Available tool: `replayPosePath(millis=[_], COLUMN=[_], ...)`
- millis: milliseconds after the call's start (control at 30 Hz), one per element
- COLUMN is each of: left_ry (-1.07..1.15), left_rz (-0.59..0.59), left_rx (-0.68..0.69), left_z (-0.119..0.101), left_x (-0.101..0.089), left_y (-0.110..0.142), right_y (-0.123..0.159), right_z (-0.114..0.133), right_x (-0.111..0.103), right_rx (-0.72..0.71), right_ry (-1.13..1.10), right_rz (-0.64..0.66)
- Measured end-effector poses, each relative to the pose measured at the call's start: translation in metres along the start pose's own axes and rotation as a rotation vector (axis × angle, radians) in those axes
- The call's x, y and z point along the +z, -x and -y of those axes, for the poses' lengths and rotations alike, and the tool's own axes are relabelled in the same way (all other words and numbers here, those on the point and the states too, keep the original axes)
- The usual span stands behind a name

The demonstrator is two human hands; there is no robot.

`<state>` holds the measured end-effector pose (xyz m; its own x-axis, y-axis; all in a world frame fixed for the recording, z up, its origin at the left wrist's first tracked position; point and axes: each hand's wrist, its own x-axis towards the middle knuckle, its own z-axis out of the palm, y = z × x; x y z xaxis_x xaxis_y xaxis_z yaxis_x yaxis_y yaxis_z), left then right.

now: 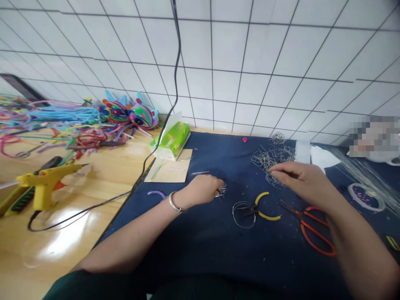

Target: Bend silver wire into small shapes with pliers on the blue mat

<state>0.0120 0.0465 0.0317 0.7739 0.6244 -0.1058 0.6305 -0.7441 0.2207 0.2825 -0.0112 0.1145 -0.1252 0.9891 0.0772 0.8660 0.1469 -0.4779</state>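
Observation:
My left hand [204, 189], with a bangle at the wrist, is closed low over the dark blue cloth. Short silver wire pieces [222, 191] poke out past its fingers. Thumb and fingers of my right hand [298, 177] are pinched together at the edge of a loose tangle of thin silver wires [271, 160]; whatever is between the fingertips is too small to make out. Yellow-handled pliers [259, 210] lie between the hands, their jaws over a thin beaded wire ring [239, 225]. Beneath my right forearm are orange-handled scissors [312, 233].
A green tissue pack [173, 139] stands behind a beige card [168, 171]. At left lie a yellow glue gun [46, 183], its black cord [93, 206] and colourful craft stems [71, 121]. To the right are a bead dish [365, 198] and long straight wires [359, 171].

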Motion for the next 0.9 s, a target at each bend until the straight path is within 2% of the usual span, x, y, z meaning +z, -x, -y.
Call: replayPosePath(millis=[133, 233, 433, 533, 633, 733, 900], left_ry=[0.016, 0.017, 0.093, 0.211, 0.312, 0.430, 0.791], left_rz=[-0.008, -0.003, 0.030, 0.042, 0.059, 0.074, 0.182], left_rx=[0.032, 0.036, 0.017, 0.042, 0.090, 0.115, -0.003], left_z=[0.000, 0.002, 0.014, 0.022, 0.028, 0.032, 0.034], left_x=[0.000, 0.000, -0.007, -0.014, -0.018, -0.019, -0.017], left_y=[0.001, 0.001, 0.004, 0.004, 0.001, -0.003, -0.003], right_y=[0.022, 0.044, 0.106, 0.136, 0.154, 0.160, 0.163], right_z=[-0.021, -0.046, -0.114, -0.135, -0.141, -0.138, -0.135], right_x=[0.007, 0.016, 0.033, 0.044, 0.056, 0.066, 0.074], right_rx=[-0.062, -0.048, -0.016, 0.001, 0.023, 0.039, 0.062], right_ry=[0.144, 0.275, 0.490, 0.534, 0.573, 0.599, 0.589], right_rz=[0.254, 0.304, 0.159, 0.134, 0.063, -0.018, -0.095])
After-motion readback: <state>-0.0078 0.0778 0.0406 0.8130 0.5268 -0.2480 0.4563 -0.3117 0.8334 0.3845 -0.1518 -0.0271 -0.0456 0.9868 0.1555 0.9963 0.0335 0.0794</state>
